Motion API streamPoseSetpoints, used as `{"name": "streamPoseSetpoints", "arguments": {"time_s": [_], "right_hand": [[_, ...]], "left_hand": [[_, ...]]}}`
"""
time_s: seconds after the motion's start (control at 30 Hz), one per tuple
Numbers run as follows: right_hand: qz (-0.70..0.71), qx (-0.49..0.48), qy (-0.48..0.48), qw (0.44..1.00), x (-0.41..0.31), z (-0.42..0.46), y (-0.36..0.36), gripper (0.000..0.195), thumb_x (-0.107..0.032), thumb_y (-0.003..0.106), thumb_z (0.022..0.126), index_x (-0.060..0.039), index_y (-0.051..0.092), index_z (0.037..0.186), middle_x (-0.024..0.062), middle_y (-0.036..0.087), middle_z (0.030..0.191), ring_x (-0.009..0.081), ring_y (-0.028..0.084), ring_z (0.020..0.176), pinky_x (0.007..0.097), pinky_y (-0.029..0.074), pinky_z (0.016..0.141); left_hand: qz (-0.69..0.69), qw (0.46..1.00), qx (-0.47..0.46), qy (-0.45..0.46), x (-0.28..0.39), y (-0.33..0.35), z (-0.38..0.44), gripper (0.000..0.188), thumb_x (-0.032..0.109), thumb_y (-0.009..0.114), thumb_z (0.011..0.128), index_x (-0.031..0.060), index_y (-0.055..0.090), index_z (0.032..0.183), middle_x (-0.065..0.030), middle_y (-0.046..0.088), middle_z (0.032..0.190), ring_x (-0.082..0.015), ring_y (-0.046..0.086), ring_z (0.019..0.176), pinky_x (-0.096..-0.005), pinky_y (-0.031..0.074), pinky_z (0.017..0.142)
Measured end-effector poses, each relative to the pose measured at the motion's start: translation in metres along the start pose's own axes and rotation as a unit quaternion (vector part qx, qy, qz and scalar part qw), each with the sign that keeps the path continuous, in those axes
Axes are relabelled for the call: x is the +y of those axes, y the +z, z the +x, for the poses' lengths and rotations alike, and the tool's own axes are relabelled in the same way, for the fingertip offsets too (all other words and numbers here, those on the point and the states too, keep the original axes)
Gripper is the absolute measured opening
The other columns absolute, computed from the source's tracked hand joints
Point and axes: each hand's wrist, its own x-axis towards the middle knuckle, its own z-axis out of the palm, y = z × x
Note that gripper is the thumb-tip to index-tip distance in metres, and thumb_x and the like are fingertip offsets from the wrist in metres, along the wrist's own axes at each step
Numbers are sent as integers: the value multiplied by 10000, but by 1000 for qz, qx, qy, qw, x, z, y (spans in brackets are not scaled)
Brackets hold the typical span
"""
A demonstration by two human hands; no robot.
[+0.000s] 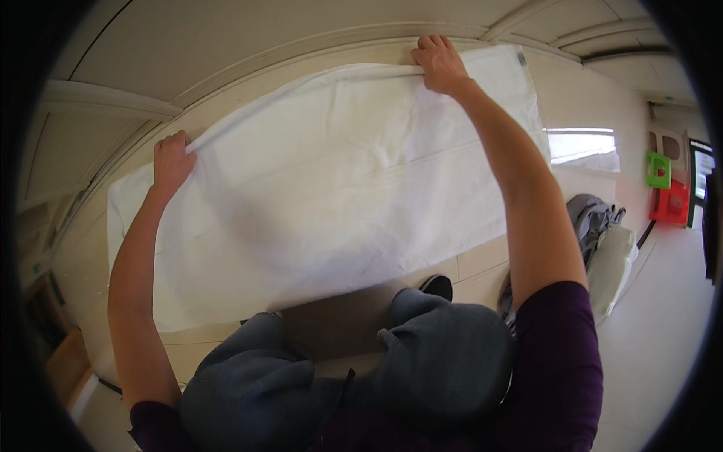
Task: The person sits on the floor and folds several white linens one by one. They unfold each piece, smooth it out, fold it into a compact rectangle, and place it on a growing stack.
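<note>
A large white sheet (333,169) of thin, slightly see-through material spreads over the tiled floor in front of my knees. At its far edge, toward the left, my left hand (172,161) grips a gathered fold. Further right along that same edge, my right hand (440,63) pinches the sheet, its knuckles close to the base of the wall. Between the two hands the edge bows upward as a rolled band. The sheet's right part continues past my right hand to a corner bearing a small dark patch (521,56). Both sets of fingertips are partly hidden by the knuckles.
Pale panelled doors or wall (316,25) run along the far side. On the right lie a grey bag (590,217), a pale wrapped bundle (613,265) and a clear plastic sheet (584,150). Green (658,169) and red plastic stools (671,202) stand farther off. A dark shoe (438,287) touches the tiles.
</note>
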Motion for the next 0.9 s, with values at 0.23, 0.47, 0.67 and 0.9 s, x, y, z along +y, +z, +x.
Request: {"name": "streamPoseSetpoints", "arguments": {"time_s": [0.23, 0.47, 0.67, 0.9], "right_hand": [[-92, -92, 60, 990, 74, -70, -15, 302, -25, 625, 752, -160, 682, 1017, 81, 696, 1049, 283, 626, 1088, 533, 387, 1030], [-212, 3, 227, 951, 155, -262, -77, 352, -81, 587, 819, -170, 636, 1157, 75, 647, 1051, 293, 593, 1058, 490, 397, 948], [-167, -27, 437, 883, 94, -383, -67, 504, -227, 651, 862, -348, 587, 1348, 77, 583, 1132, 299, 536, 1116, 466, 428, 921], [188, 51, 503, 842, 98, -420, -19, 555, -74, 564, 838, -211, 593, 1375, 151, 573, 1404, 316, 569, 1256, 383, 451, 1033]], "left_hand": [[58, 996, 55, 49, -93, -16, -97, 228, -13, 685, 732, 38, 511, 870, -164, 600, 814, -388, 603, 803, -481, 473, 739], [33, 996, 79, -10, -57, -64, -239, 198, -40, 620, 762, 42, 499, 895, -179, 576, 842, -398, 591, 826, -465, 481, 681], [-48, 996, -70, -24, -22, -28, -389, 271, -8, 622, 693, 51, 482, 917, -171, 522, 889, -409, 545, 874, -483, 457, 719], [41, 989, -139, 41, -22, 23, -365, 218, 212, 579, 808, 77, 541, 975, -142, 534, 953, -355, 545, 939, -458, 450, 751]]}}
